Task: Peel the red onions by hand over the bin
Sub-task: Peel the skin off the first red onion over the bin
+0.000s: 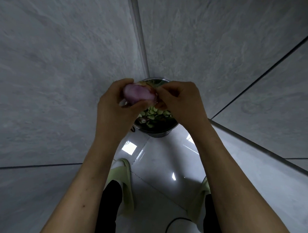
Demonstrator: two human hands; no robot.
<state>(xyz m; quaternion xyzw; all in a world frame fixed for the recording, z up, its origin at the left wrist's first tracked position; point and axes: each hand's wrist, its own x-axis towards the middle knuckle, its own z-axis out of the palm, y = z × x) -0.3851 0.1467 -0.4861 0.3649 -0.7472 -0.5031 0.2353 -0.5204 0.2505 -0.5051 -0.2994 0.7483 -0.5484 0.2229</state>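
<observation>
- The red onion (139, 93) is held up in the air, right above the metal bin (156, 129) that stands on the shiny floor tiles (164, 162) in the corner between two grey tiled walls (54, 56).
- The left hand (116, 105) has its grip curled round the onion, cupping it from the left and from underneath, with the pale purple flesh showing bare on top.
- The right hand (179, 100) has its grip pressed together in a pinch on a flap of brownish-red skin (155, 96) at the onion's right end.
- The bin already holds scraps: green slices (156, 114), and what looks like a few reddish bits lower left, too dim to be sure.
- I'd judge the onion firm and fairly light, easy for one hand to carry, but the bared surface looks smooth and probably a bit slick, so a cupping hold suits it better than fingertips alone.
- The skin looks thin and papery; I'd expect it to tear into strips rather than come away whole, so it is best pinched close to where it joins the bulb.
- Below, the person's pale green slippers (126, 177) and dark trouser legs (110, 203) show, and a black cable (172, 223) loops across the floor.
</observation>
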